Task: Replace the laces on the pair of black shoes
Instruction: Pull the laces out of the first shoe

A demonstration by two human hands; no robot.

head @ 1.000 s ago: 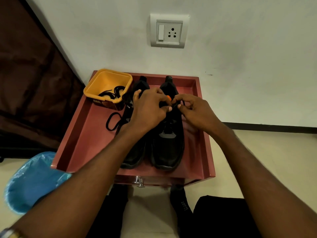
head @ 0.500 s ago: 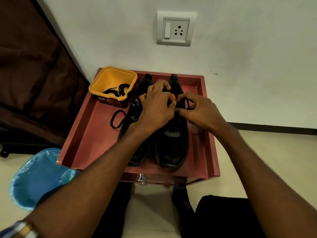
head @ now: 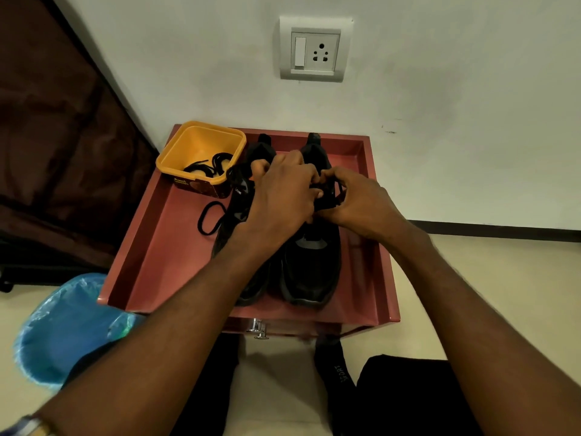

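Black shoes stand side by side on a red tray (head: 151,247), toes near. Both hands meet over the right shoe (head: 311,272): left hand (head: 283,196) and right hand (head: 355,202) curl their fingers, pinching its black lace (head: 336,191). A loose lace (head: 210,215) trails left of the left shoe (head: 239,190). More laces lie in the yellow tub (head: 201,146), far left.

**A room in a home**

Looks like a room in sb's home. White wall w/ a switch and plug socket (head: 316,48). Small red bedside-type bench (head: 151,247) w/ a drawer knob (head: 259,328) stands by the wall. Pale floor tiles (head: 471,262), dark strip along the wall's bottom. Dark brown cloth (head: 56,136) hangs at left. Bin w/ a blue bag (head: 63,328) sits on the floor.
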